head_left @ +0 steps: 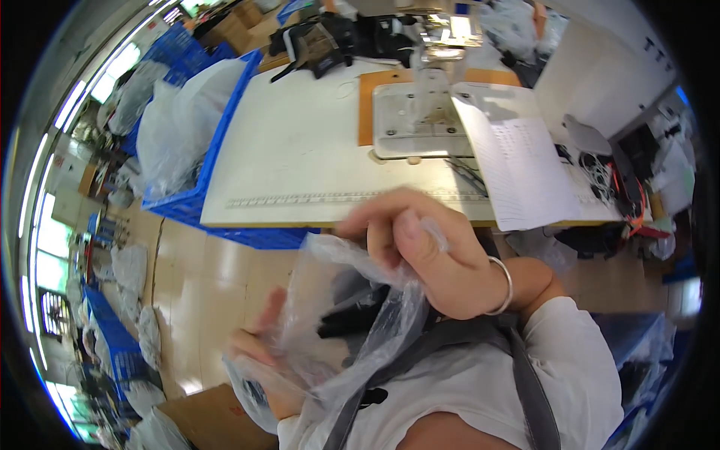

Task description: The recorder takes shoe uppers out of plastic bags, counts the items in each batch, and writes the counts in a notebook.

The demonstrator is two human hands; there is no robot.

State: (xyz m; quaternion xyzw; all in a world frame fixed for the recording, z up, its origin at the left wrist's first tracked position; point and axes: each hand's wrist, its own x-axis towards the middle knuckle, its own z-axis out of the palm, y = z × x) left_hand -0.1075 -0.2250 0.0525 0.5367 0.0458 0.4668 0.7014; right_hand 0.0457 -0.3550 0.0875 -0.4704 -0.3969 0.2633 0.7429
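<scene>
In front of my body is a clear plastic bag [307, 289], its mouth spread between my two hands. My right hand [439, 259], with a bangle at the wrist, pinches the bag's upper rim between thumb and curled fingers. Lower and to the left, my left hand [259, 349] grips the bag's side, partly covered by the film and slightly blurred. Something black [356, 315] shows through the plastic; whether it lies inside or behind the bag I cannot tell.
Ahead stands a white sewing table [277, 142] with a sewing machine [439, 112], a ruler strip [300, 199] and a paper sheet [525, 172]. A blue crate [217, 169] with plastic bags abuts its left side. Black gloves [322, 45] lie at the back. A cardboard box [214, 416] stands lower left.
</scene>
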